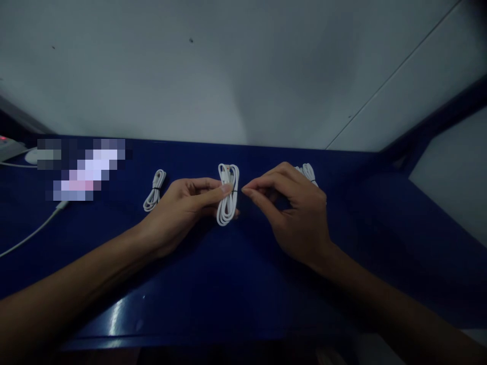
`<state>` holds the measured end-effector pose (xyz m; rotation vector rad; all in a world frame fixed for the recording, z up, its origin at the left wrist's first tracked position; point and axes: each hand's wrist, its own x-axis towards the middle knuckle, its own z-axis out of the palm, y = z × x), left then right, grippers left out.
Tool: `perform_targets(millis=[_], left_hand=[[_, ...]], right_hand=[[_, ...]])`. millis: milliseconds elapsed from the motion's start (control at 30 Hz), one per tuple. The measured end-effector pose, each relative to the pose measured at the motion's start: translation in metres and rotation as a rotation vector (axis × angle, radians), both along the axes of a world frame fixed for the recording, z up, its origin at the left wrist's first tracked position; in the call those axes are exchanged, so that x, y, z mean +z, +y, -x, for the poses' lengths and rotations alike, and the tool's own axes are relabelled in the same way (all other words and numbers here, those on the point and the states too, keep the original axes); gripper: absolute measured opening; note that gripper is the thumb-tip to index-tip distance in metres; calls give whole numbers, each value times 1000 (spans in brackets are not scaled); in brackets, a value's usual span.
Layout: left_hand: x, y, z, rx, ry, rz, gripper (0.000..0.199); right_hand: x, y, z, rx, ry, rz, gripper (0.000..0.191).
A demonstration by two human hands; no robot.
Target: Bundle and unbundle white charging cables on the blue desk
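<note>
Gripping coiled white cable (229, 204), left fingers (211, 196) clamped on its middle, right fingers (267, 181) together just beside it

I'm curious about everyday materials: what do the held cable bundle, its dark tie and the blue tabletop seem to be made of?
Cable bundle: probably soft plastic or rubbery coating; white, smooth, bending in rounded loops.
Dark tie: perhaps plastic-coated wire; thin, too small to tell.
Blue tabletop: painted metal or laminate, perhaps; its smooth, glossy surface reflects a streak of light.

You're facing a grey wall (171, 91); glossy blue tabletop (213, 289) is running below it, catching glare (115, 314) in dim light.
</note>
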<state>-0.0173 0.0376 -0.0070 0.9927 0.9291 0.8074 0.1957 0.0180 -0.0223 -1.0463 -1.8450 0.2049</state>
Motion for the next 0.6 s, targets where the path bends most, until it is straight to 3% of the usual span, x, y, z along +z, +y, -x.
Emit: perform_targets(millis=[600], left_hand=[[-4, 5, 8, 56, -34, 2, 18]], right_hand=[[3, 0, -2, -80, 34, -39, 16]])
